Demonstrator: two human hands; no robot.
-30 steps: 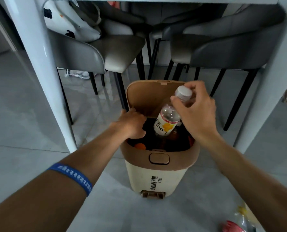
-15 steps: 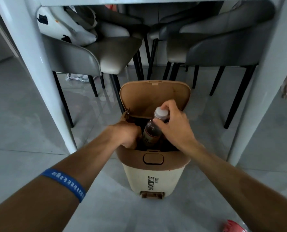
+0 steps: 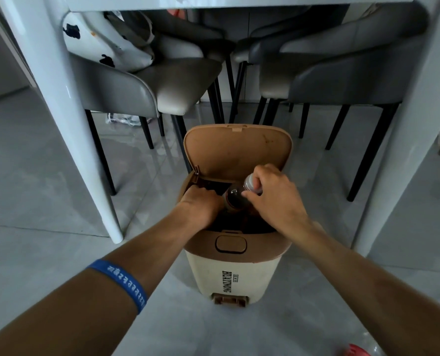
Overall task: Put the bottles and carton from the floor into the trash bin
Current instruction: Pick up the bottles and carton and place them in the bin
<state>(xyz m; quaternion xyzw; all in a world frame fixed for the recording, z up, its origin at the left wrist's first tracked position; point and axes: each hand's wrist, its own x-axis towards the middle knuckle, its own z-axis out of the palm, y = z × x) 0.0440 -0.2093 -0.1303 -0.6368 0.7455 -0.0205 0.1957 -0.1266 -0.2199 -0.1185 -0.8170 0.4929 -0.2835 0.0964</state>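
A beige trash bin (image 3: 229, 276) with a brown rim stands on the floor in front of me, its brown lid (image 3: 236, 150) tipped up and open. My right hand (image 3: 272, 199) grips a plastic bottle (image 3: 235, 199) of dark liquid by its white cap and neck. The bottle's lower part is down inside the bin's opening. My left hand (image 3: 200, 205) lies over the bin's left rim with its fingers curled into the dark interior; what they touch is hidden. A blue band circles my left wrist.
White table legs stand left (image 3: 59, 111) and right (image 3: 406, 124) of the bin. Grey chairs (image 3: 162, 93) (image 3: 329, 73) with black legs crowd close behind it. A red-topped object (image 3: 355, 352) lies on the grey tile floor at the bottom right edge.
My right hand has lowered the bottle from above the bin down into the opening, so its label is now out of sight. My left hand has slid further inside the rim.
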